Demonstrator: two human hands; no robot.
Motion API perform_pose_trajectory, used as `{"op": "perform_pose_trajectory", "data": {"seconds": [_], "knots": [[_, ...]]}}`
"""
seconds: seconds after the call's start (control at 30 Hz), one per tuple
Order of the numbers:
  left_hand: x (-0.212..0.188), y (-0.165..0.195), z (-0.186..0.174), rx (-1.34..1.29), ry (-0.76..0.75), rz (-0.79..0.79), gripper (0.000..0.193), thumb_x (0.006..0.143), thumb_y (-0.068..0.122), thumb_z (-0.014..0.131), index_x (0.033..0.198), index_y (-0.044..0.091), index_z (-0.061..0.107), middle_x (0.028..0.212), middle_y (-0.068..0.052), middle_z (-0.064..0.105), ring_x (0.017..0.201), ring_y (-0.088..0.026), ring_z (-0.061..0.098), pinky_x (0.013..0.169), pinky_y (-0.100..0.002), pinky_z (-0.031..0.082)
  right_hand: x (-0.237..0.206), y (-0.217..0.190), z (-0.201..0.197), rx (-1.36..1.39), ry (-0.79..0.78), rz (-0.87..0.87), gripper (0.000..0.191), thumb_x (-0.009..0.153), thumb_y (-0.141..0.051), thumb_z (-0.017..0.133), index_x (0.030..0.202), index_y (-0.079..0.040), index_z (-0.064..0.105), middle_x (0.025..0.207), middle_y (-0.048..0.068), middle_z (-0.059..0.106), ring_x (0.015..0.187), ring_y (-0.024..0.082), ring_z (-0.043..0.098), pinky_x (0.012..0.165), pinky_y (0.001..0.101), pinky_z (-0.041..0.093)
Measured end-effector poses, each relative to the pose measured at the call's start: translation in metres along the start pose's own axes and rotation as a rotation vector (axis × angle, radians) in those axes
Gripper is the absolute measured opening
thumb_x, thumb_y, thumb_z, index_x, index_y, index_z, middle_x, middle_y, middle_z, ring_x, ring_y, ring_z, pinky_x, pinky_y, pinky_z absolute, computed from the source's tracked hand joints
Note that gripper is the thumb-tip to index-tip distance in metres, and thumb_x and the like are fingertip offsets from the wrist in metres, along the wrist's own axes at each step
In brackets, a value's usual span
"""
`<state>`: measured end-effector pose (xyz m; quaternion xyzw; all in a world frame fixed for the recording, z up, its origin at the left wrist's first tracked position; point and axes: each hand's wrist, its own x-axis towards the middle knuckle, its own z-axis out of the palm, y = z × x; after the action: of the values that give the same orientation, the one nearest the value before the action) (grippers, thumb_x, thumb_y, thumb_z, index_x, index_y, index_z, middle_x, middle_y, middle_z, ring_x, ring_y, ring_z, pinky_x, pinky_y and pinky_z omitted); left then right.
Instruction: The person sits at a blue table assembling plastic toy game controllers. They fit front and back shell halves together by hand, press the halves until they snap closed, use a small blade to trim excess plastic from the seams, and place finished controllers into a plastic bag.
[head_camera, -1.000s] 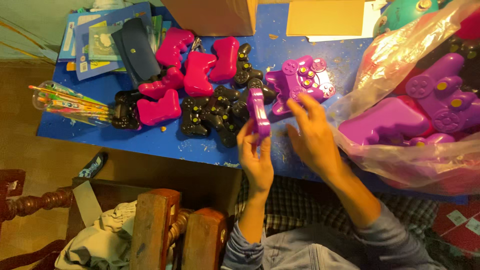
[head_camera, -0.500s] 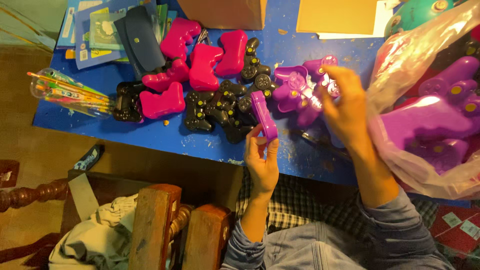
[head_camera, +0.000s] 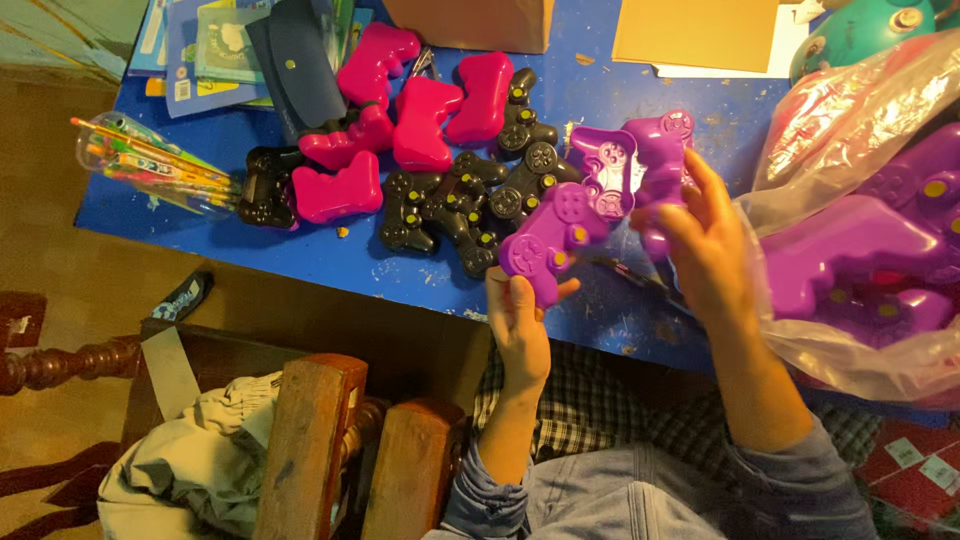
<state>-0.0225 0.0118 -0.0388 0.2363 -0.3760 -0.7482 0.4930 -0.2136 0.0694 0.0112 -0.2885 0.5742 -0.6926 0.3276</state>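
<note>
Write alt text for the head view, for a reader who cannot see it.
Over a blue table, the left hand holds a purple plastic game-controller shell while the right hand holds a second purple controller piece. Pink shells and black controller parts lie behind; a clear plastic bag of purple shells sits right.

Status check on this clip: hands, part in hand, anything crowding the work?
Left hand grips purple shell. Right hand holds second purple shell. Black pads crowd the table edge; bag at right.
</note>
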Motion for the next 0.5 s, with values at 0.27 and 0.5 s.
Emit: {"op": "perform_pose_trajectory", "data": {"seconds": [0.27,0.5], "knots": [[-0.004,0.000,-0.003,0.194,0.135,0.061,0.021,0.112,0.024,0.044,0.114,0.005,0.052,0.100,-0.004,0.060,0.082,-0.015,0.059,0.071,-0.025,0.046,-0.066,-0.021,0.022,0.210,0.013,-0.230,0.068,0.109,-0.038,0.059,0.161,-0.001,0.035,0.149,0.011,0.052,0.119,0.021,0.065,0.104,0.0386,0.058],[-0.014,-0.005,-0.021,0.668,0.191,0.321,0.016,0.112,0.017,0.056,0.110,0.001,0.053,0.095,-0.006,0.060,0.082,-0.015,0.056,0.074,-0.029,0.048,-0.067,0.012,0.014,-0.068,0.000,-0.037,0.080,0.099,-0.036,0.054,0.167,-0.006,0.025,0.138,0.017,0.055,0.091,0.016,0.061,0.068,0.0290,0.051]]}}
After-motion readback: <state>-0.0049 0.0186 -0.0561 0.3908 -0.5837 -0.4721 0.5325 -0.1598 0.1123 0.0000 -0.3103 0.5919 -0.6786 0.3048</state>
